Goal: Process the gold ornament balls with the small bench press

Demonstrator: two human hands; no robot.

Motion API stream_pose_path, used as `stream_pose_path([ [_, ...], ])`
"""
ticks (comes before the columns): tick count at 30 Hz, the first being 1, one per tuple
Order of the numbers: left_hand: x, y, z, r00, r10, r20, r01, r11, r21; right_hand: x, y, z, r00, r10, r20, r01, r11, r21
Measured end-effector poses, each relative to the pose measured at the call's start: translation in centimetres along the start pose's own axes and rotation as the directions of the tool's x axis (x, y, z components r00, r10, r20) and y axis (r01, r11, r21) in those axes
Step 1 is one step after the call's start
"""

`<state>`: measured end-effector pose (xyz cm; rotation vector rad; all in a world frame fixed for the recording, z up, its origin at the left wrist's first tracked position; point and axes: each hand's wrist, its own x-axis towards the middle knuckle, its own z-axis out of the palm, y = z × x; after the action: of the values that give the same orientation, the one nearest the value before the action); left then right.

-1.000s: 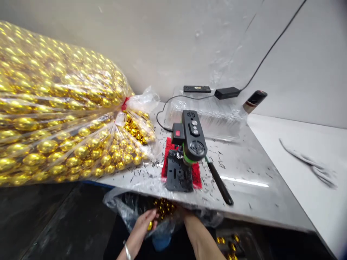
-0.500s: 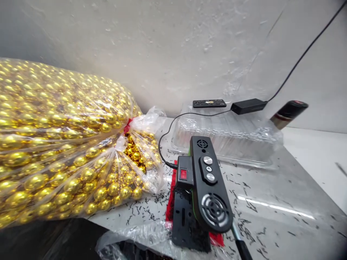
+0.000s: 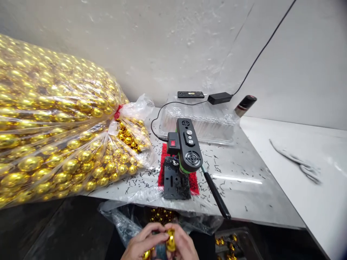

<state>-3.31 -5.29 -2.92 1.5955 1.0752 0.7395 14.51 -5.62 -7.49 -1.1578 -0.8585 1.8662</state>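
Note:
My left hand [image 3: 148,240] and my right hand [image 3: 183,241] are together at the bottom edge, in front of the table. Between their fingertips they hold a shiny gold ball [image 3: 170,240]. Both hands are closed, with fingers pinched on the ball. A second gold ball [image 3: 146,255] shows low beside my left hand's fingers. Just beyond the hands lies an open clear plastic bag [image 3: 121,216] with more gold balls [image 3: 162,215] in it. On the table above stands a small black machine [image 3: 189,144] with a long black lever handle [image 3: 217,195] reaching toward me.
A big tied bag of gold balls [image 3: 62,133] fills the left. Behind the machine are clear plastic trays [image 3: 200,126] carrying a power adapter [image 3: 219,98] and a remote [image 3: 190,94]. A bottle [image 3: 245,105], scissors [image 3: 300,164] and a lower-right tray [image 3: 252,245] are in view. Black scraps litter the table.
The view has tilted down and swung right, so the machine and bags sit higher and further left. Both hands, holding the gold ball, have come into view at the bottom.

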Motion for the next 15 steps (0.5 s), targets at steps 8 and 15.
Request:
stream_pose_path([
  [8,5.5,5.9,-0.7,0.942,0.315,-0.117,-0.271,0.918,0.288,-0.7,-9.4,2.7,0.932,-0.231,-0.28,0.161,0.954,-0.252],
  [15,6.1,6.3,-0.1,0.926,0.31,-0.215,-0.252,0.932,0.262,-0.2,-11.8,3.7,0.87,-0.42,-0.259,0.227,0.807,-0.545],
])
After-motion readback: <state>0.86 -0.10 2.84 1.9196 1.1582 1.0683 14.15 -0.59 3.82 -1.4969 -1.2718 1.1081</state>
